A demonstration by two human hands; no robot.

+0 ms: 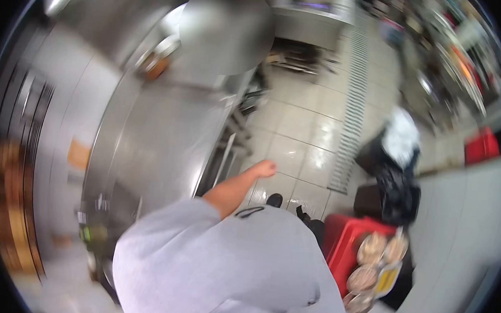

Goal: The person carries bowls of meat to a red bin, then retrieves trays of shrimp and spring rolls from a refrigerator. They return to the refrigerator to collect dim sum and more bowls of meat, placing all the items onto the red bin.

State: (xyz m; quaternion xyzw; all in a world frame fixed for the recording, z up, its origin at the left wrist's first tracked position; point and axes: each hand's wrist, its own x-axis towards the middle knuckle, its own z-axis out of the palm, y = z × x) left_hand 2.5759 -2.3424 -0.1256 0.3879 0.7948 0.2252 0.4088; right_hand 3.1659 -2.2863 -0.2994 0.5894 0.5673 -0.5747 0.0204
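Observation:
My left hand (265,168) hangs in front of me over the tiled floor, its fingers curled into a fist. Nothing sticks out of it, though motion softens the detail. Closest to that hand is the edge of a long stainless steel counter (155,127), running forward on my left; the two look apart. My right hand does not show; only a sliver of skin appears at the bottom edge, beside my light grey shirt (221,264).
On my right stands a red crate (340,234) beside round packs of food (373,248) and a yellow-and-white pack (387,278). Ahead of it are black bags (397,197). A drain grate (354,100) crosses the wet-looking floor. A red container (482,146) sits far right.

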